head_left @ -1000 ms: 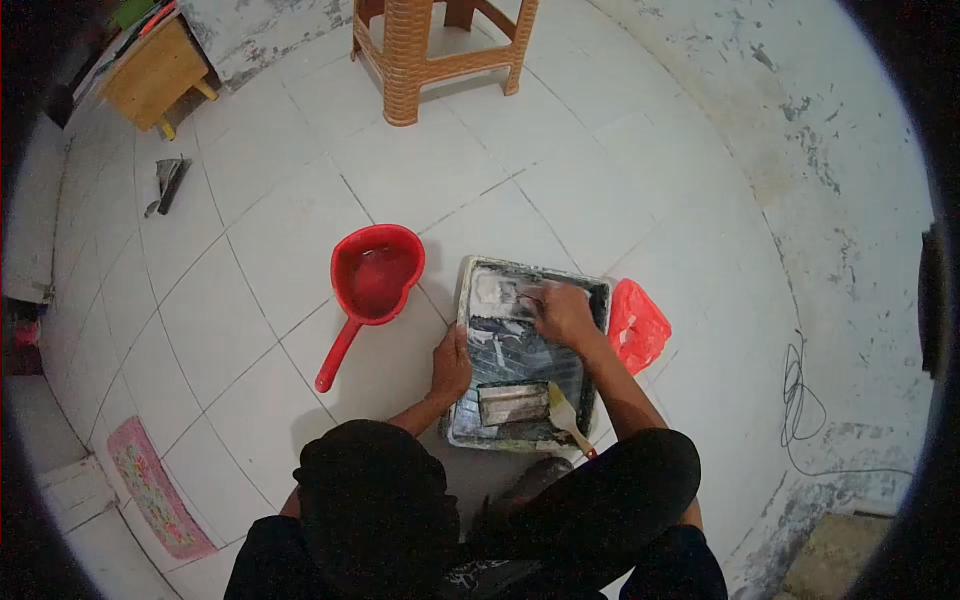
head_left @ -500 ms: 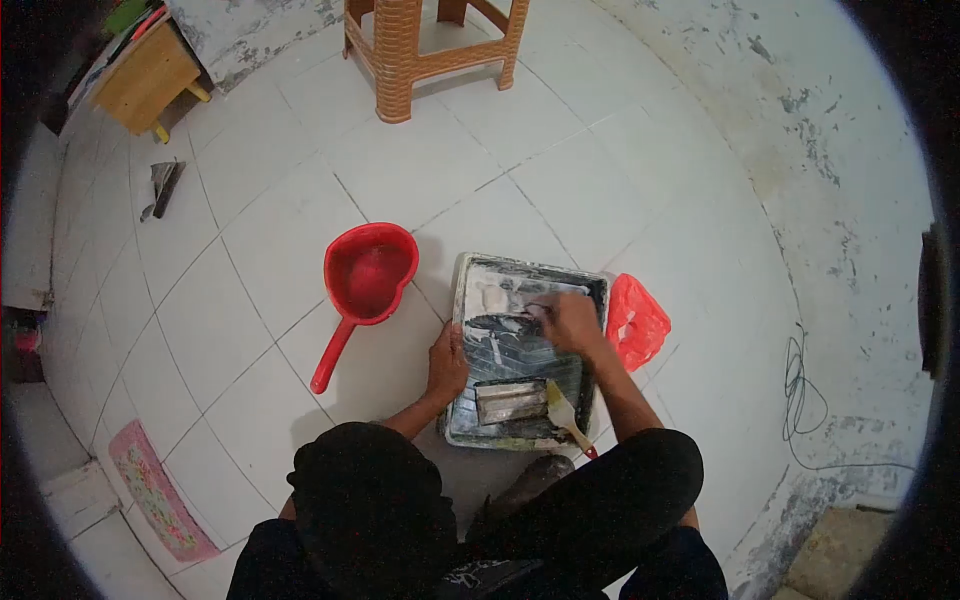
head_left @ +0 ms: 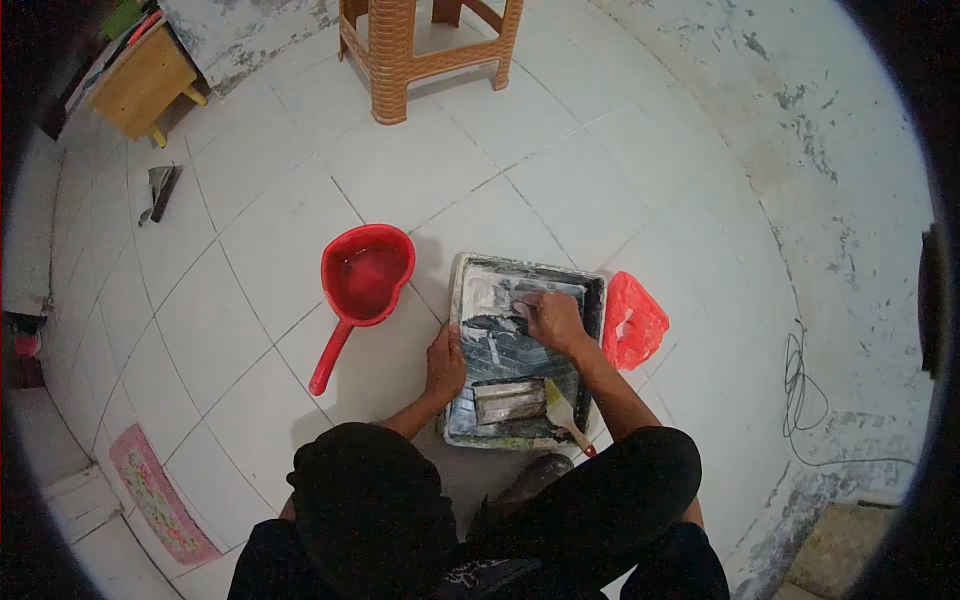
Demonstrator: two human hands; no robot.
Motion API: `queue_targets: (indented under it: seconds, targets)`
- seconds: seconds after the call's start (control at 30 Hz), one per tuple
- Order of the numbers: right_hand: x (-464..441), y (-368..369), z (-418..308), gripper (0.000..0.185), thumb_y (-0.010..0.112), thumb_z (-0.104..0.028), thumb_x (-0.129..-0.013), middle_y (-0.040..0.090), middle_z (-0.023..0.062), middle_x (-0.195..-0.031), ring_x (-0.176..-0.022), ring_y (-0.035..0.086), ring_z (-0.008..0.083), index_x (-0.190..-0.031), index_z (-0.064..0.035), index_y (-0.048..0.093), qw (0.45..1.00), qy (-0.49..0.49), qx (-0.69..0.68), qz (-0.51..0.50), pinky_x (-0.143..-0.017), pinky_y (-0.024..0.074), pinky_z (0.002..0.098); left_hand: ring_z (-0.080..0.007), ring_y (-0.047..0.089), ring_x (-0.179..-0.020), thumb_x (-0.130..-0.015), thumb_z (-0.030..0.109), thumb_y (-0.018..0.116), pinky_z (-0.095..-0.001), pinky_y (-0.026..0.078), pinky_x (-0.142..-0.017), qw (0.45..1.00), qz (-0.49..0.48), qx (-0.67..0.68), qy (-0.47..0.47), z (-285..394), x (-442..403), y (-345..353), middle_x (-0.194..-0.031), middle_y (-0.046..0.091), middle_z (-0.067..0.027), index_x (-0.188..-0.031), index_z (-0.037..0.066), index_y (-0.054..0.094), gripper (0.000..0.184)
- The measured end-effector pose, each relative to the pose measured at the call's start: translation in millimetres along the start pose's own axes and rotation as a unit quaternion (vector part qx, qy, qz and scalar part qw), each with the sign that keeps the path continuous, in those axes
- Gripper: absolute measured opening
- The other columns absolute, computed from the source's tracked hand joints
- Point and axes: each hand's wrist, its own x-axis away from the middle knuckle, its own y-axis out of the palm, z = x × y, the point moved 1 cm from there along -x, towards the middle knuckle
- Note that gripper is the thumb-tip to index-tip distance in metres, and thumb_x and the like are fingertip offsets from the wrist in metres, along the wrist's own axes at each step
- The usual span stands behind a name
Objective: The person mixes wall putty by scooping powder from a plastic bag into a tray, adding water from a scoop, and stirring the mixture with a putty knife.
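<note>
A black paint tray (head_left: pixel 452 392), smeared with white paint, lies on the floor before my crossed legs. My left hand (head_left: pixel 445 362) grips its left rim. My right hand (head_left: pixel 555 318) is over the upper part of the tray with its fingers closed. Something small and pale shows at the fingertips, too small to name. White paste (head_left: pixel 483 293) is smeared beside those fingers. In the tray's near end lie a flat grey metal blade (head_left: pixel 510 402) and a paintbrush (head_left: pixel 568 418), its handle over the near rim.
Left of the tray stands a red heart-shaped dipper (head_left: pixel 368 275) with liquid in it. A crumpled red plastic bag (head_left: pixel 635 322) lies against the right side. Farther off are a brown stool (head_left: pixel 392 70), a wooden small table (head_left: pixel 145 85), a scraper-like tool (head_left: pixel 162 192), a pink mat (head_left: pixel 160 495) and a cable (head_left: pixel 800 390).
My right hand has shifted slightly left within the tray's upper part, its fingers turned more toward the left. My left hand keeps its hold on the rim.
</note>
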Motion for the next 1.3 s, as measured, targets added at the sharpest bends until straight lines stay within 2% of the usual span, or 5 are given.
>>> queue_targets:
  seconds: [0.37,0.8,1.0,1.2,1.3]
  targets:
    - [1.5,-21.1,7.4,0.024,0.066,-0.025,-0.084,0.071,0.0189,-0.090,-0.083,0.068,0.0394,-0.103,-0.0135,0.075,0.989,0.070,-0.126,0.017,-0.073,0.0544,0.0501,-0.0495,0.058,-0.093,-0.108,0.037,0.030,-0.0520,0.044,-0.085,1.000,0.007,-0.005,-0.010,16.0,5.4,-3.8,-0.097,0.061,-0.0307,-0.107,-0.004,0.057,0.049]
    - [41.9,17.9,-34.2,0.051,0.062,-0.005,-0.080,0.058,0.0201,-0.127,-0.107,0.063,0.0378,-0.130,-0.0117,0.058,0.983,-0.165,0.021,0.081,-0.083,0.0564,0.0441,-0.0439,0.061,-0.097,-0.108,0.035,0.031,-0.0464,0.046,-0.090,0.999,0.004,0.034,0.010,13.6,6.6,-1.6,-0.104,0.064,-0.0284,-0.113,-0.005,0.057,0.048]
    - [41.4,0.3,-38.0,0.056,0.062,0.003,-0.075,0.055,0.0219,-0.126,-0.104,0.063,0.0404,-0.129,-0.0096,0.056,0.986,-0.128,-0.084,0.062,-0.082,0.0563,0.0452,-0.0375,0.056,-0.072,-0.109,0.033,0.033,-0.0453,0.045,-0.073,0.995,0.067,0.041,0.055,10.6,5.4,4.7,-0.079,0.056,-0.0238,-0.100,-0.002,0.055,0.042]
    - [62.1,1.9,-47.7,0.056,0.059,0.004,-0.078,0.052,0.0218,-0.129,-0.096,0.064,0.0430,-0.132,-0.0111,0.055,0.987,-0.099,-0.129,0.006,-0.079,0.0563,0.0484,-0.0387,0.058,-0.077,-0.109,0.034,0.033,-0.0461,0.045,-0.075,0.995,0.087,-0.012,0.043,13.0,4.1,-2.2,-0.083,0.059,-0.0242,-0.105,-0.003,0.055,0.043]
    - [57.1,-12.2,-43.6,0.052,0.060,0.003,-0.078,0.053,0.0221,-0.126,-0.093,0.065,0.0438,-0.128,-0.0106,0.059,0.986,-0.103,-0.121,0.048,-0.078,0.0566,0.0478,-0.0453,0.059,-0.107,-0.108,0.035,0.032,-0.0466,0.043,-0.097,0.999,-0.014,0.017,-0.034,17.0,9.3,-5.8,-0.113,0.063,-0.0294,-0.122,-0.006,0.058,0.049]
